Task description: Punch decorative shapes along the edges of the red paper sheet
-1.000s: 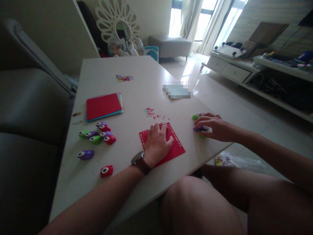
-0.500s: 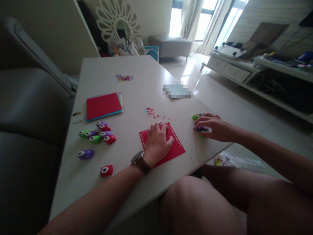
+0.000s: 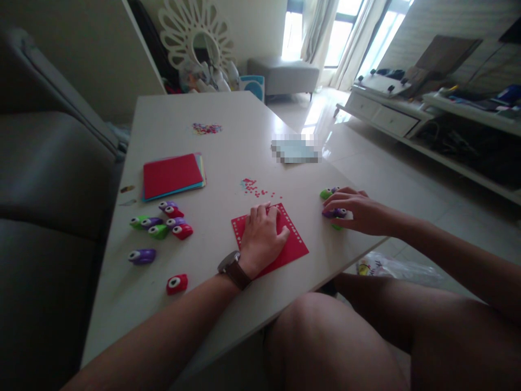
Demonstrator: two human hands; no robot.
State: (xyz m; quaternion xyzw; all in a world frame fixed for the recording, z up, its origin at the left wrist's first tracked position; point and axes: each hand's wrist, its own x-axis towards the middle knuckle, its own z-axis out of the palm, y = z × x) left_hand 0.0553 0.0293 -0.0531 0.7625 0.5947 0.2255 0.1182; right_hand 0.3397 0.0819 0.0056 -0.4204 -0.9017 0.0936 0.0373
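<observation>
Flat on a red paper sheet (image 3: 295, 251) rests my left hand (image 3: 262, 239), fingers spread a little; small punched holes run along two edges of the sheet. My right hand (image 3: 354, 212) is over a small group of green and purple craft punches at the table's right edge, its fingers apart and partly hiding them. A purple punch (image 3: 336, 213) lies under the fingers, and a green punch (image 3: 325, 193) shows just beyond them. Whether the fingers touch the purple punch is unclear. Small red paper bits (image 3: 254, 188) lie beyond the sheet.
Several punches stand at the left, including a purple one (image 3: 142, 256) and a red one (image 3: 177, 284). Behind them is a stack of coloured paper (image 3: 173, 176). Colourful confetti (image 3: 207, 128) and a blurred pale item (image 3: 295, 150) lie farther back on the white table (image 3: 171, 119).
</observation>
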